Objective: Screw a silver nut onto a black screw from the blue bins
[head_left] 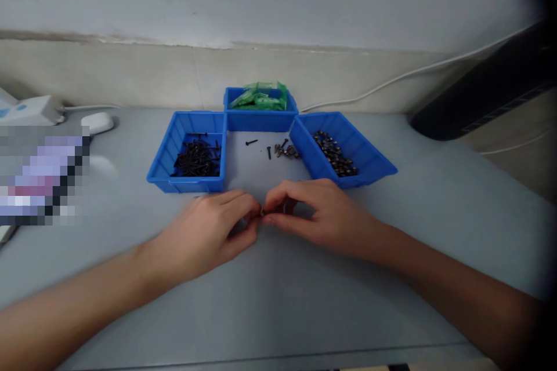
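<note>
Starting at your left, you have the left blue bin [191, 185] with its heap of black screws [198, 157], standing just beyond your left hand [209, 226]. That hand is closed in a pinch, thumb and fingers pointing right, on a small part [262, 213]. The part sits between your two hands, low over the worktop [270, 290], at the fingertips of both, so neither is clearly nearer. Its long axis seems to run crosswise, from one pinch to the other, but too little shows to be sure. Straight beyond it lie a few loose screws [268, 152] and loose metal pieces [290, 152]. Your right hand [326, 208] meets the part from the other side, thumb and forefinger pinched on it too. Just beyond that hand stands the right blue bin [372, 165], holding more metal pieces.
</note>
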`<state>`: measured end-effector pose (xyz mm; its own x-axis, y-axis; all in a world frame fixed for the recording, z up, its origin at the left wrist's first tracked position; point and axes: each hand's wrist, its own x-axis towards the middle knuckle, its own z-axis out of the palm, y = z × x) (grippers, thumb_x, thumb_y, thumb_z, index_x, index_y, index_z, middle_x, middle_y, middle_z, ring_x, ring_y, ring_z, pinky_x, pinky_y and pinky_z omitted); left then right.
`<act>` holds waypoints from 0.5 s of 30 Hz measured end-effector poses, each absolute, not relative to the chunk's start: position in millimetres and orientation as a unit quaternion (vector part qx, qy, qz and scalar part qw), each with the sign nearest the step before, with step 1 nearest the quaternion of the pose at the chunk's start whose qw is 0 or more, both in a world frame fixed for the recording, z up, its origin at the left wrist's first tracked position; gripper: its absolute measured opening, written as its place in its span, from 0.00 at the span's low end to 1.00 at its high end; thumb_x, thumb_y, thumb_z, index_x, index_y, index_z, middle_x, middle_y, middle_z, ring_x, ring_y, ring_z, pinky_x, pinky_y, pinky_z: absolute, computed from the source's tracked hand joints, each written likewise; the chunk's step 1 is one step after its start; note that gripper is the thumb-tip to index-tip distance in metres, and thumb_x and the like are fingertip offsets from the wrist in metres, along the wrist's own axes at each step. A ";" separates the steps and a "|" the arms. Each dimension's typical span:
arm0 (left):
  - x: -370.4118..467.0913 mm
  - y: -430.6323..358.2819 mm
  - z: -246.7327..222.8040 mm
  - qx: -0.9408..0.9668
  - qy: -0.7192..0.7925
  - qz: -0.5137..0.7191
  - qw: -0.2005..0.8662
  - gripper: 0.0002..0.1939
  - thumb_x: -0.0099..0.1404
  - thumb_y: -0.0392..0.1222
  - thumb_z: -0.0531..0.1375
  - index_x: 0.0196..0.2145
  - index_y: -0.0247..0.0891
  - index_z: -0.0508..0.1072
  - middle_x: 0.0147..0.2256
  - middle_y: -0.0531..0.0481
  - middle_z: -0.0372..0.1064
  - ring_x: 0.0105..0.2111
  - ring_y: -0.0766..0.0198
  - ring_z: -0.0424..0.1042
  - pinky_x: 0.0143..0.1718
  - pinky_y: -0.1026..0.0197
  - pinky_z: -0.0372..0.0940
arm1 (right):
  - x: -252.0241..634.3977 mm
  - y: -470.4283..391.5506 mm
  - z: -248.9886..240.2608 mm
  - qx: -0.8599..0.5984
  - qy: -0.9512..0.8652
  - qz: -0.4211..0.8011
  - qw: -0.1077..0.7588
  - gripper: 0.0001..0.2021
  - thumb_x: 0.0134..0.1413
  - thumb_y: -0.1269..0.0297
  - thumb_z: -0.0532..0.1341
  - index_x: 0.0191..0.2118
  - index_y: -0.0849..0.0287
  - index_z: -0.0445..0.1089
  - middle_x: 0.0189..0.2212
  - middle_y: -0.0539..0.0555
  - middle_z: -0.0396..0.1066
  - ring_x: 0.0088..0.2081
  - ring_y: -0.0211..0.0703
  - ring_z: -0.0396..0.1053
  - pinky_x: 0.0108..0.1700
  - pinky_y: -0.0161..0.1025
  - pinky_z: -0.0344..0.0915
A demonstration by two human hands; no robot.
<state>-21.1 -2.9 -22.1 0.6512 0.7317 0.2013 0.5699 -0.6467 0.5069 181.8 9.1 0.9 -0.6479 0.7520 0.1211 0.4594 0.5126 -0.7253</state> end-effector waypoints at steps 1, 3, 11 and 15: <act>-20.5 -2.9 -22.4 0.887 0.364 0.200 0.201 0.06 0.63 0.35 0.53 0.28 0.37 0.63 0.25 0.56 0.60 0.23 0.70 0.61 0.25 0.67 0.55 | 181.6 8.9 0.6 -0.357 -0.844 0.337 0.216 0.01 0.55 0.67 0.60 0.33 0.57 0.66 0.28 0.46 0.70 0.29 0.34 0.67 0.31 0.31 0.62; -19.6 -2.9 -22.5 0.888 0.362 0.203 0.196 0.06 0.63 0.35 0.53 0.28 0.37 0.63 0.24 0.56 0.59 0.23 0.70 0.61 0.24 0.66 0.54 | 181.4 8.5 0.6 -0.351 -0.849 0.331 0.216 0.02 0.54 0.69 0.60 0.33 0.57 0.66 0.27 0.46 0.69 0.28 0.33 0.67 0.31 0.31 0.62; -21.5 -3.3 -19.4 0.899 0.345 0.185 0.194 0.06 0.66 0.36 0.51 0.31 0.37 0.65 0.26 0.54 0.61 0.25 0.68 0.62 0.26 0.65 0.55 | 181.4 6.8 4.0 -0.346 -0.858 0.312 0.215 0.03 0.51 0.73 0.59 0.32 0.58 0.65 0.26 0.46 0.69 0.28 0.33 0.66 0.31 0.32 0.62; -22.9 -2.6 -20.8 0.894 0.341 0.191 0.218 0.06 0.67 0.36 0.52 0.31 0.37 0.65 0.27 0.54 0.62 0.26 0.69 0.63 0.27 0.66 0.56 | 182.1 6.8 2.8 -0.344 -0.861 0.297 0.228 0.03 0.52 0.72 0.60 0.34 0.59 0.66 0.28 0.46 0.70 0.28 0.32 0.66 0.31 0.30 0.62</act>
